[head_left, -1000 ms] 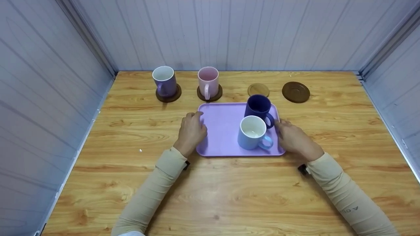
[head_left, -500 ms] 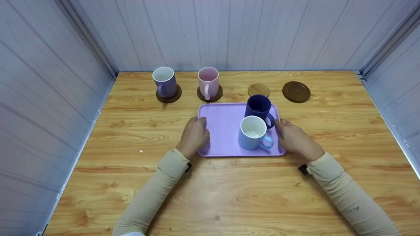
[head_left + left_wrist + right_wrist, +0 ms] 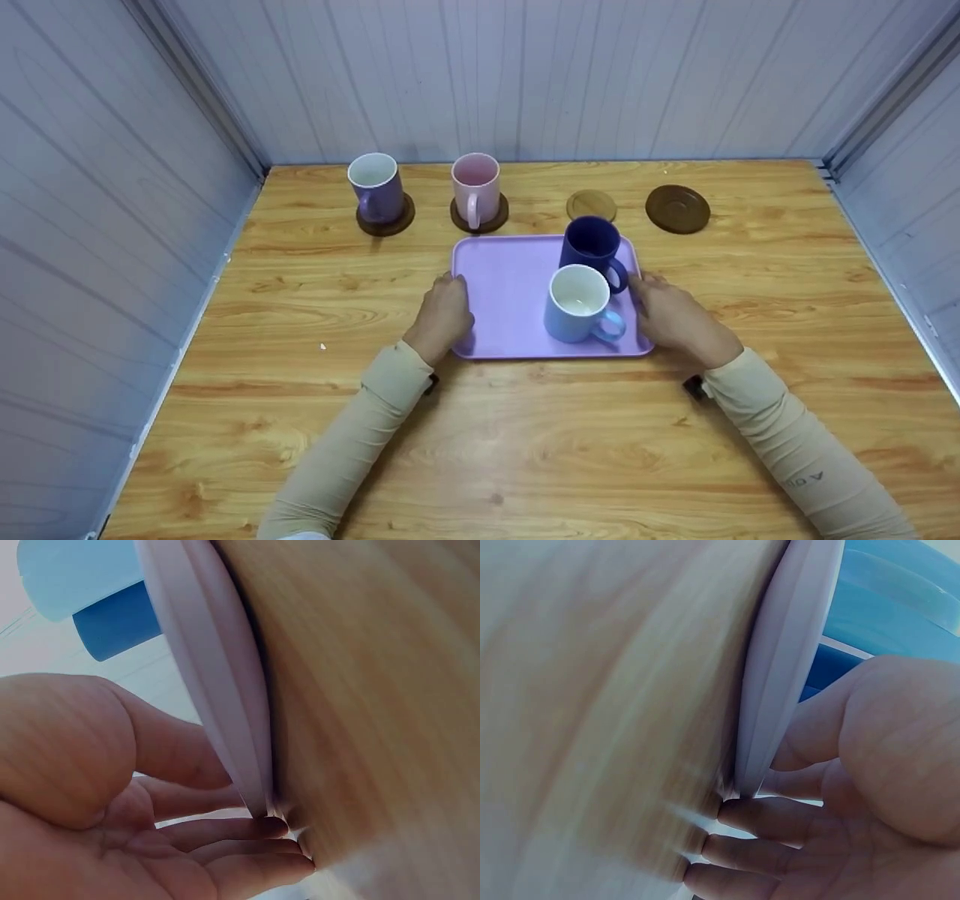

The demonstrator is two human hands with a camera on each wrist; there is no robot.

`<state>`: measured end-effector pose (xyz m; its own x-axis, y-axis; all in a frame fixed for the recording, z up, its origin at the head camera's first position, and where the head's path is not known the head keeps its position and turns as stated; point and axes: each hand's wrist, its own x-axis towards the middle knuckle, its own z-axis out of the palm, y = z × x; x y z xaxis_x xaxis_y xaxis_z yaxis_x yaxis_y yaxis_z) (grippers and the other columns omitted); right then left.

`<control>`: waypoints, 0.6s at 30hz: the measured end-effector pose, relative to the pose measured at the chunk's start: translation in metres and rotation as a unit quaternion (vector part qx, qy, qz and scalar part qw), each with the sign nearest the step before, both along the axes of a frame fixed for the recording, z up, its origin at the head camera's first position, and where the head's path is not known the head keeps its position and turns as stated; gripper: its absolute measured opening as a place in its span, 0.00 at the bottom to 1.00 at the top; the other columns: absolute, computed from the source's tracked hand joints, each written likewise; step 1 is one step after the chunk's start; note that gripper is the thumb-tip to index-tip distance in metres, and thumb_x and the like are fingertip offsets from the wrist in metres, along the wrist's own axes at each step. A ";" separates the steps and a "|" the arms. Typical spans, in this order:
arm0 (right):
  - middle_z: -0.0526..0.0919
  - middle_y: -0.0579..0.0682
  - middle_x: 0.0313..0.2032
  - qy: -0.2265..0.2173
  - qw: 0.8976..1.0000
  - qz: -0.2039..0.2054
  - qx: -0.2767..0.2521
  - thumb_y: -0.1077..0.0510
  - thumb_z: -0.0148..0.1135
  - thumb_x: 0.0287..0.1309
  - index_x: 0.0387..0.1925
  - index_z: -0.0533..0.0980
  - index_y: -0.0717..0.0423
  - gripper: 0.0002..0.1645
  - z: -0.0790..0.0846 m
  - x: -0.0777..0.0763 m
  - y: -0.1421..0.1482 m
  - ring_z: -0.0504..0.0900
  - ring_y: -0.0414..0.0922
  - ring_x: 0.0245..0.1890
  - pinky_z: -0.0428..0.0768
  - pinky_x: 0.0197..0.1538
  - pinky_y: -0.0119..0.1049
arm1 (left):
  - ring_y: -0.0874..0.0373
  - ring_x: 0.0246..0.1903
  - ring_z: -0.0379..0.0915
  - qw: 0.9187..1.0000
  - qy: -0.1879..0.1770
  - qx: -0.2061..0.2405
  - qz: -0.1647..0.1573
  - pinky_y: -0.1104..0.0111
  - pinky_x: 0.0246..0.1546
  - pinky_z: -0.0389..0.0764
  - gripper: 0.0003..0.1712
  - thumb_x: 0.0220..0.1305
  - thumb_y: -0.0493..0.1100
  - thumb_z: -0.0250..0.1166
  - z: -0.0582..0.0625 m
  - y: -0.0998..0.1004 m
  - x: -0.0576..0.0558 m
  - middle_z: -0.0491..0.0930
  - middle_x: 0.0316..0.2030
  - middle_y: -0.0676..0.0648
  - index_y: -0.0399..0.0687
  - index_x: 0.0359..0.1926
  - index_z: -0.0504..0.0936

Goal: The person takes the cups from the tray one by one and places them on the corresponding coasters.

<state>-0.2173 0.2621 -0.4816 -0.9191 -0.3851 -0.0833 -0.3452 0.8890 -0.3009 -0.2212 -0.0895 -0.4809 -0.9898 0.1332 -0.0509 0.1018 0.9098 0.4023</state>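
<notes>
A lilac tray (image 3: 510,300) lies flat on the wooden table. My left hand (image 3: 441,319) grips its left edge; in the left wrist view the thumb (image 3: 176,754) is over the rim and the fingers reach down to the tabletop by the edge. At the opposite edge my right hand (image 3: 679,319) holds the rim the same way, its fingertips (image 3: 739,817) at the table. Upright on the tray's right half stand a light blue mug (image 3: 566,319) and, behind it, a dark blue mug (image 3: 585,255). Both mug handles point right.
Behind the tray, a purple mug (image 3: 382,195) and a pink mug (image 3: 487,195) stand on dark round coasters. Further right lie a light wooden coaster (image 3: 591,204), close to the dark blue mug, and a dark brown coaster (image 3: 677,209). Panel walls enclose the table's back and sides.
My left hand has slid slightly toward me along the tray's left edge, and its fingers have come down at the rim. The tray, the mugs and my right hand stay in place.
</notes>
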 end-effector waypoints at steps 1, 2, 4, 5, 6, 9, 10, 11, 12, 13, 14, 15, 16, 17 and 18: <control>0.64 0.78 0.70 0.000 1.000 0.000 0.001 0.64 0.49 0.68 0.73 0.62 0.75 0.34 0.001 0.000 0.000 0.63 0.75 0.70 0.62 0.73 0.64 | 0.36 0.47 0.80 1.000 -0.001 -0.001 0.000 0.49 0.47 0.85 0.19 0.60 0.28 0.61 0.000 0.000 0.000 0.80 0.48 0.31 0.24 0.53 0.79; 0.64 0.78 0.70 -0.001 1.000 -0.001 0.001 0.65 0.49 0.68 0.73 0.62 0.75 0.34 0.001 0.000 0.000 0.63 0.75 0.70 0.62 0.73 0.65 | 0.36 0.47 0.80 1.000 -0.003 -0.003 -0.001 0.49 0.46 0.85 0.19 0.60 0.28 0.61 0.000 0.000 0.000 0.79 0.48 0.31 0.24 0.53 0.79; 0.64 0.78 0.70 -0.002 1.000 -0.001 0.003 0.65 0.49 0.68 0.73 0.61 0.74 0.35 0.002 0.000 0.000 0.63 0.75 0.70 0.62 0.73 0.65 | 0.36 0.46 0.80 1.000 -0.006 -0.004 -0.002 0.49 0.46 0.85 0.21 0.60 0.27 0.62 0.000 0.001 0.000 0.79 0.49 0.31 0.24 0.55 0.78; 0.64 0.77 0.70 -0.002 1.000 -0.001 0.003 0.65 0.49 0.68 0.73 0.61 0.74 0.35 0.003 0.000 0.000 0.63 0.75 0.70 0.62 0.73 0.65 | 0.35 0.46 0.80 1.000 -0.008 -0.004 -0.002 0.49 0.46 0.85 0.22 0.60 0.27 0.62 0.000 0.001 0.000 0.79 0.50 0.31 0.23 0.56 0.77; 0.64 0.77 0.70 -0.002 1.000 -0.002 0.002 0.65 0.49 0.68 0.73 0.61 0.74 0.35 0.003 0.001 -0.001 0.63 0.75 0.71 0.62 0.73 0.65 | 0.35 0.46 0.80 1.000 -0.009 -0.003 -0.002 0.49 0.47 0.85 0.23 0.60 0.27 0.61 0.000 0.001 0.000 0.79 0.51 0.30 0.23 0.57 0.77; 0.66 0.76 0.70 0.005 1.000 0.000 -0.002 0.65 0.50 0.67 0.73 0.62 0.74 0.34 0.002 0.001 -0.001 0.64 0.74 0.71 0.64 0.72 0.64 | 0.34 0.47 0.80 1.000 -0.009 -0.008 -0.009 0.49 0.47 0.85 0.25 0.61 0.28 0.61 0.001 0.000 0.001 0.78 0.53 0.30 0.22 0.59 0.76; 0.66 0.76 0.69 0.007 1.000 0.000 -0.003 0.65 0.50 0.67 0.72 0.63 0.75 0.34 0.002 0.001 -0.001 0.64 0.73 0.70 0.64 0.72 0.64 | 0.34 0.47 0.80 1.000 -0.009 -0.011 -0.011 0.49 0.47 0.85 0.25 0.62 0.28 0.61 0.001 0.000 0.001 0.78 0.53 0.30 0.21 0.60 0.75; 0.67 0.77 0.69 0.010 1.000 0.002 -0.004 0.65 0.50 0.67 0.72 0.63 0.75 0.34 0.001 0.000 -0.001 0.65 0.73 0.70 0.64 0.72 0.64 | 0.34 0.47 0.80 1.000 -0.009 -0.014 -0.012 0.49 0.47 0.85 0.25 0.62 0.28 0.61 0.001 0.000 0.002 0.78 0.53 0.30 0.21 0.60 0.75; 0.67 0.77 0.69 0.012 1.000 0.004 -0.005 0.64 0.50 0.67 0.72 0.63 0.75 0.34 0.000 0.000 -0.001 0.65 0.74 0.70 0.65 0.71 0.64 | 0.34 0.47 0.80 1.000 -0.007 -0.017 -0.013 0.48 0.47 0.85 0.25 0.62 0.29 0.61 0.002 0.000 0.002 0.78 0.54 0.30 0.21 0.60 0.75; 0.67 0.77 0.68 0.014 1.000 0.005 -0.005 0.64 0.51 0.67 0.71 0.63 0.76 0.34 -0.001 0.000 0.000 0.66 0.74 0.70 0.65 0.71 0.64 | 0.33 0.47 0.80 1.000 -0.006 -0.020 -0.014 0.48 0.48 0.85 0.25 0.62 0.29 0.61 0.002 0.000 0.002 0.78 0.54 0.30 0.21 0.59 0.75; 0.67 0.78 0.68 0.015 1.000 0.005 -0.005 0.64 0.51 0.68 0.71 0.64 0.76 0.34 -0.001 0.000 0.000 0.66 0.74 0.69 0.65 0.71 0.64 | 0.33 0.47 0.80 1.000 -0.006 -0.023 -0.015 0.48 0.47 0.85 0.24 0.62 0.29 0.60 0.002 0.000 0.002 0.77 0.54 0.30 0.21 0.59 0.76; 0.66 0.78 0.68 0.016 1.000 0.005 -0.005 0.64 0.50 0.67 0.71 0.64 0.76 0.34 -0.001 0.000 0.000 0.66 0.74 0.69 0.65 0.71 0.64 | 0.33 0.47 0.81 1.000 -0.005 -0.023 -0.014 0.48 0.47 0.85 0.24 0.62 0.29 0.60 0.002 0.000 0.003 0.78 0.54 0.30 0.21 0.59 0.75; 0.67 0.78 0.68 0.016 1.000 0.004 -0.005 0.64 0.51 0.68 0.71 0.64 0.76 0.34 -0.001 -0.001 0.000 0.66 0.74 0.69 0.65 0.71 0.64 | 0.33 0.46 0.81 1.000 -0.005 -0.022 -0.013 0.48 0.48 0.85 0.25 0.61 0.28 0.61 0.002 0.001 0.003 0.78 0.54 0.30 0.21 0.60 0.75; 0.67 0.78 0.68 0.015 1.000 0.004 -0.006 0.64 0.50 0.68 0.71 0.64 0.76 0.33 -0.002 -0.001 0.000 0.66 0.74 0.69 0.65 0.71 0.64 | 0.34 0.46 0.81 1.000 -0.005 -0.020 -0.012 0.49 0.47 0.85 0.25 0.61 0.28 0.61 0.002 0.001 0.003 0.78 0.54 0.30 0.21 0.60 0.75; 0.67 0.77 0.68 0.016 1.000 0.004 -0.007 0.64 0.51 0.68 0.71 0.64 0.75 0.33 -0.001 -0.001 0.000 0.66 0.74 0.70 0.66 0.71 0.64 | 0.34 0.46 0.81 1.000 -0.006 -0.019 -0.011 0.49 0.47 0.86 0.25 0.61 0.28 0.60 0.002 0.001 0.003 0.78 0.54 0.30 0.21 0.60 0.75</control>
<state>-0.2180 0.2623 -0.4829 -0.9183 -0.3927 -0.0492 -0.3612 0.8823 -0.3018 -0.2185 -0.0882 -0.4787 -0.9860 0.1521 -0.0682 0.1167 0.9222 0.3688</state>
